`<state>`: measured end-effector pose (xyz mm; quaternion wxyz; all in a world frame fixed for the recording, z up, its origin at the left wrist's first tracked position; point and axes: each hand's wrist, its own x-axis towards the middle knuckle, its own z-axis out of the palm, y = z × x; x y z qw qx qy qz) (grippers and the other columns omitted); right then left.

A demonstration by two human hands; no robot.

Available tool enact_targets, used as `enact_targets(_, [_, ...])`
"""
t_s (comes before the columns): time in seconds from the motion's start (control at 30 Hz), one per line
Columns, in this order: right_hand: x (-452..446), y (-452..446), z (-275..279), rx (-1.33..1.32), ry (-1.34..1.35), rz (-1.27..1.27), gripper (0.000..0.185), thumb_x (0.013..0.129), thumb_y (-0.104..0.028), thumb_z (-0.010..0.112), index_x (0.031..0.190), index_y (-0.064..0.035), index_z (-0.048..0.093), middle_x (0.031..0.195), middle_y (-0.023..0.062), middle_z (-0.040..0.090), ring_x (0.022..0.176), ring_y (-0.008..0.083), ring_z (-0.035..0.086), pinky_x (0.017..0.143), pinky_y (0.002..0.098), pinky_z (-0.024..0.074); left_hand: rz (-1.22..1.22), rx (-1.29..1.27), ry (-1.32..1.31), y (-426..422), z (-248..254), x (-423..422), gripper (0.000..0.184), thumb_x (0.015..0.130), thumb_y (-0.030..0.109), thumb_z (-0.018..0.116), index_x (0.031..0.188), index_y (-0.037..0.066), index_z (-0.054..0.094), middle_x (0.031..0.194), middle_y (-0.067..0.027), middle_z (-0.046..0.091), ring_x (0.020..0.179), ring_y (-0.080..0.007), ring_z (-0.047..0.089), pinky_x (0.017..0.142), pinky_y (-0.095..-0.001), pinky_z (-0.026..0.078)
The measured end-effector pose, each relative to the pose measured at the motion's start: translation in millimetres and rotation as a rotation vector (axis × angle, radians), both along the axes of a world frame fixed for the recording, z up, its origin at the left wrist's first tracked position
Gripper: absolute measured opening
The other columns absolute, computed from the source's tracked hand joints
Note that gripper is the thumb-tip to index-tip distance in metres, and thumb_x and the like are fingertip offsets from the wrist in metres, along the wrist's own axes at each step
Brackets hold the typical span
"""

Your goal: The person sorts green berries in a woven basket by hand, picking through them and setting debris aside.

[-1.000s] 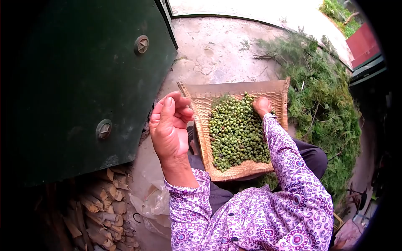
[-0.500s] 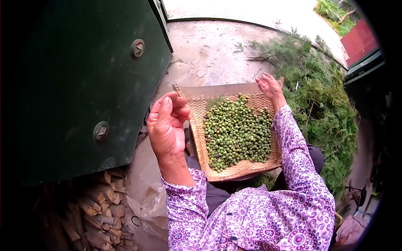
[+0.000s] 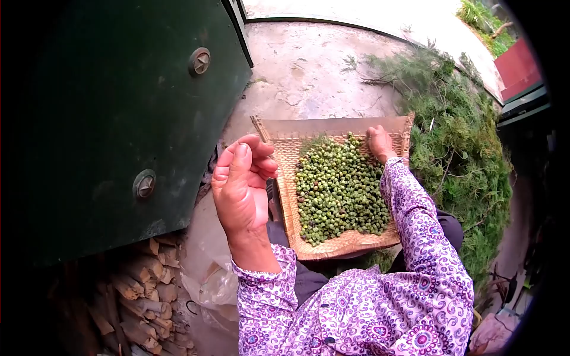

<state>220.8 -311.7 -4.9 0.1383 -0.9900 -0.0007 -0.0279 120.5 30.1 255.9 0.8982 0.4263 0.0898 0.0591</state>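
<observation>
A shallow woven basket [image 3: 286, 204] rests in front of my lap, with a pile of small round green cones or seed pods [image 3: 338, 190] spread across it. My left hand [image 3: 242, 190] is raised beside the basket's left edge, palm showing. Its fingers are loosely curled, the thumb stands up, and I see nothing in it. At the basket's right back part, my right hand [image 3: 380, 142] is lowered to the edge of the pile with its fingers bent together. Whatever is between those fingertips is hidden.
Cut evergreen branches [image 3: 457, 142] lie heaped on the right. A dark green metal door [image 3: 130, 118] with star-shaped studs stands to the left. Split firewood [image 3: 148, 296] is stacked below it, near a clear plastic bag [image 3: 214, 285]. Concrete floor [image 3: 314, 71] stretches beyond the basket.
My right hand has come down from above the basket's right back corner to the edge of the green pile, its fingers closing. My left hand keeps nearly the same pose.
</observation>
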Motion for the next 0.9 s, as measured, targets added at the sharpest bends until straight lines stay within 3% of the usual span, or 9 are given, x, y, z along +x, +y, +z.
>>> enact_targets(0.17, [-4,-3,-13,-0.049,0.024,0.037,0.003,0.076,-0.009,0.052,0.077,-0.0075,0.054,0.081,0.0172,0.053,0.076,0.0375,0.053,0.064,0.0468,0.0424,-0.003,-0.003,0.005,-1,0,0,0.022,0.087,0.018,0.052,0.097,0.000,0.058,0.082,-0.0118,0.061,0.064,-0.0151,0.056,0.058,-0.0271,0.046])
enact_targets(0.23, [-8,-2,-14,-0.024,0.041,-0.056,0.008,0.078,-0.007,0.046,0.079,-0.0082,0.054,0.084,0.0192,0.056,0.080,0.0381,0.056,0.068,0.0464,0.0445,-0.008,-0.008,-0.002,-1,0,0,0.022,0.087,0.018,0.052,0.097,0.000,0.058,0.082,-0.0118,0.061,0.064,-0.0151,0.056,0.058,-0.0271,0.046])
enact_targets(0.37, [-26,-12,1,0.216,0.082,-0.175,0.008,0.075,-0.009,0.051,0.081,-0.0047,0.053,0.079,0.0229,0.058,0.078,0.0398,0.056,0.068,0.0469,0.0437,0.001,-0.001,0.004,-1,0,-1,0.022,0.087,0.018,0.052,0.097,0.000,0.058,0.082,-0.0116,0.061,0.064,-0.0149,0.056,0.058,-0.0271,0.046])
enact_targets(0.57, [-26,-6,7,0.189,0.051,-0.027,0.016,0.071,-0.011,0.061,0.083,-0.0037,0.054,0.080,0.0177,0.058,0.079,0.0355,0.056,0.068,0.0419,0.0445,-0.007,0.003,-0.002,0,0,-1,0.022,0.087,0.019,0.053,0.096,0.000,0.058,0.082,-0.0116,0.061,0.064,-0.0149,0.056,0.058,-0.0274,0.047])
enact_targets(0.63, [-27,1,9,0.018,0.110,0.007,0.015,0.070,-0.013,0.061,0.082,-0.0051,0.054,0.081,0.0160,0.056,0.078,0.0355,0.055,0.066,0.0436,0.0440,-0.005,0.004,-0.004,1,0,-1,0.022,0.087,0.019,0.053,0.096,0.000,0.058,0.082,-0.0115,0.061,0.064,-0.0149,0.056,0.058,-0.0274,0.047])
enact_targets(0.83, [-23,-2,-17,-0.011,0.047,-0.027,0.008,0.074,-0.009,0.051,0.082,-0.0068,0.055,0.087,0.0179,0.057,0.078,0.0378,0.057,0.065,0.0482,0.0441,-0.004,-0.003,0.003,2,0,-1,0.022,0.087,0.019,0.053,0.097,0.000,0.058,0.082,-0.0114,0.061,0.064,-0.0149,0.056,0.059,-0.0276,0.047])
enact_targets(0.9, [-19,-4,-17,0.072,0.053,-0.189,0.007,0.076,-0.008,0.049,0.081,-0.0061,0.053,0.084,0.0194,0.058,0.078,0.0394,0.056,0.064,0.0487,0.0436,-0.005,-0.004,-0.007,3,-1,-1,0.022,0.087,0.019,0.053,0.097,0.000,0.058,0.082,-0.0114,0.061,0.064,-0.0149,0.056,0.059,-0.0275,0.047])
